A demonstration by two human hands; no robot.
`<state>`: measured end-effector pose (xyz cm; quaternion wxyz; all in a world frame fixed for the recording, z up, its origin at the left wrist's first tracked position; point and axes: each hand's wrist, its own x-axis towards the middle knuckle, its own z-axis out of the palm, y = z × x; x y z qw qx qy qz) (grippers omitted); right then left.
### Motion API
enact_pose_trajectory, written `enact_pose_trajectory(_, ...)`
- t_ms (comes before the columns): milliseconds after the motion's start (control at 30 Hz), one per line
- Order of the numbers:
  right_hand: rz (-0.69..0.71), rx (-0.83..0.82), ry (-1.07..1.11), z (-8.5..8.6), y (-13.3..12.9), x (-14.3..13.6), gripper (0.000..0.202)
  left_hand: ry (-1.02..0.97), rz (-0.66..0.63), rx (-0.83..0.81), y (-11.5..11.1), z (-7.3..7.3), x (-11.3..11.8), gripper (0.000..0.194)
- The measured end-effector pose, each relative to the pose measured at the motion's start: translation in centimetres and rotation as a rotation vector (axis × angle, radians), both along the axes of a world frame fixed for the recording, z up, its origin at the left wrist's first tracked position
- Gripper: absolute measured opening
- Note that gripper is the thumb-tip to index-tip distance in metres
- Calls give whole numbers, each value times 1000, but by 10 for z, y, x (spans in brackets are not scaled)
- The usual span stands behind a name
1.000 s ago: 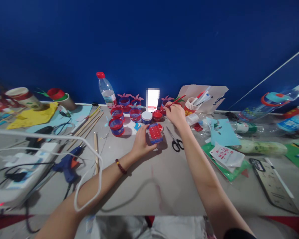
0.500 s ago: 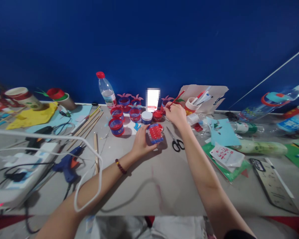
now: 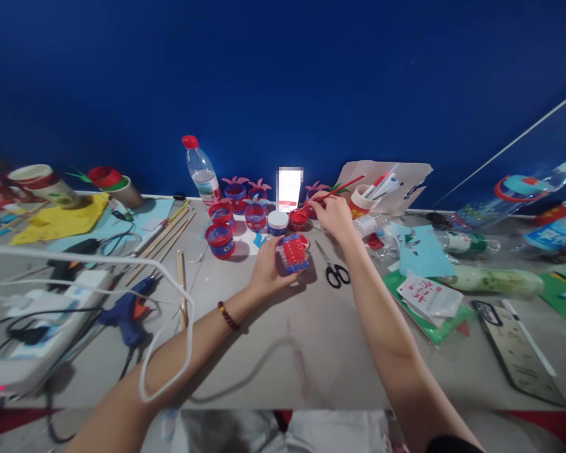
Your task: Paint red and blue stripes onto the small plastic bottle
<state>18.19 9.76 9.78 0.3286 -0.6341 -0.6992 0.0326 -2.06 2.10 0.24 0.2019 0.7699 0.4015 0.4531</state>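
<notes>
My left hand [image 3: 266,269] is wrapped round a small plastic cup [image 3: 294,253], painted red and blue, tilted just above the table. In my right hand [image 3: 334,217] is a red-handled paintbrush [image 3: 343,187], pinched by the fingers and lying slanted. Its lower end reaches into an open jar of red paint [image 3: 299,219]. A white-lidded jar [image 3: 278,223] stands beside that one. Several red and blue cups, such as this one [image 3: 220,242], cluster to the left, some with paper leaves. Between my forearms lie black-handled scissors [image 3: 336,275].
A glue gun [image 3: 132,311], power strip [image 3: 70,327] and wooden sticks [image 3: 182,286] lie at left; a white cable hangs over my left forearm. A bottle [image 3: 202,173] stands near the blue wall. Right: paper cup of pens [image 3: 362,201], blue paper [image 3: 422,250], phone [image 3: 516,349].
The paintbrush has tipped from steep to a flatter slant, its handle end swinging right and slightly down. My right hand has shifted slightly; my left hand and the cup are almost still.
</notes>
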Motion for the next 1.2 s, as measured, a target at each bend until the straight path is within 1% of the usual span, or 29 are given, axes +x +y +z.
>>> enact_pose_trajectory(200,9,-23,-45,-6,3,0,22,-15,-5,17,0,-2,0,79)
enact_pose_trajectory(400,-47,-46,-102,-10,6,-1,24,-9,-2,17,1,-4,1,81)
enact_pose_trajectory(667,-64,-100,-201,-1,0,-5,28,-10,-10,17,1,-4,0,81)
enact_pose_trajectory(933,-94,-152,-260,10,-8,-9,27,9,-11,4,1,-3,0,82)
enact_pose_trajectory(1100,-111,-164,-240,12,-10,-7,25,15,-1,7,0,-1,1,81)
enact_pose_trajectory(1200,-110,-170,-198,13,-11,-7,23,15,9,19,0,-2,1,82)
